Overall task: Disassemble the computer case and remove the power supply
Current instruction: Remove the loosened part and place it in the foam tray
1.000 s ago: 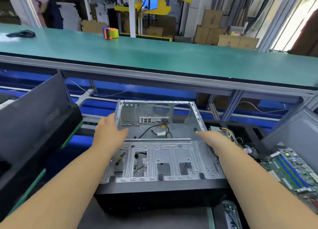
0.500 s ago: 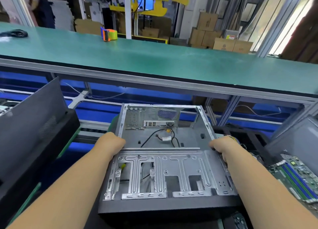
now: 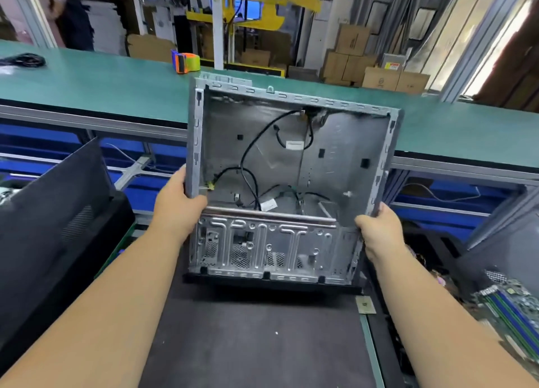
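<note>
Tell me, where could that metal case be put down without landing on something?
The dark mat below the case is bare, apart from a small chip by its right edge. The green bench behind looks mostly free. The right side, with the circuit board, is crowded.

We have tipped the computer case up from lying flat on the dark mat: its open side now faces us, its black front edge is lowest, just above the mat, and its rear edge is raised against the green counter behind. Our left hand has shifted its grip along the left rim, and our right hand along the right rim. The loose black cables inside now hang downward.
</note>
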Tool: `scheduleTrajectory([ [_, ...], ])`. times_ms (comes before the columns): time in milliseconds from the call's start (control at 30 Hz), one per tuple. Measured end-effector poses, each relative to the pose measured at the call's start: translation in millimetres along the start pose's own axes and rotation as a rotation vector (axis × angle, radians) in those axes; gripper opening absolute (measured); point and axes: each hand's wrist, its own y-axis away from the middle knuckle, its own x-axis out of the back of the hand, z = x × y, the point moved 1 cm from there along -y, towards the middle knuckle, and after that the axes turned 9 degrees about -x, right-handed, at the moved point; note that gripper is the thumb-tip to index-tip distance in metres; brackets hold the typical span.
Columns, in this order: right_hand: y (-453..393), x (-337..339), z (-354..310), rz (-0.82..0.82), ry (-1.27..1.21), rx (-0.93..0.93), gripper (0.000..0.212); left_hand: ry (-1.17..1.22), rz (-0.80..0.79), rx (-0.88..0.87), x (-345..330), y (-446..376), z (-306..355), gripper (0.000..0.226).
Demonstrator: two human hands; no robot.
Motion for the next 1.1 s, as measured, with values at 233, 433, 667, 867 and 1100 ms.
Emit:
scheduleTrajectory([
  [233,-2.9,-9.2,30.3,-0.068,-0.041,0.067,0.045,0.064,0.007,0.037,-7.3,18.6,-31.6,0.062],
  [433,8.3,-7.1,38.1,-0.069,0.012,0.074,0.040,0.011,0.018,0.054,-10.1,34.1,-37.1,0.047],
  [667,21.7,-5.1,55.6,-0.036,-0.009,0.069,0.030,0.002,0.022,0.143,-9.2,56.5,-41.5,0.056],
  [867,37.1,0.0,67.8,-0.028,0.020,0.051,0.031,0.062,0.038,0.195,-8.2,74.0,-52.0,0.046],
  [1100,41.9,4.9,83.5,-0.313,-0.277,-0.029,0.055,0.343,-0.020,0.377,-12.9,80.9,-60.0,0.024],
])
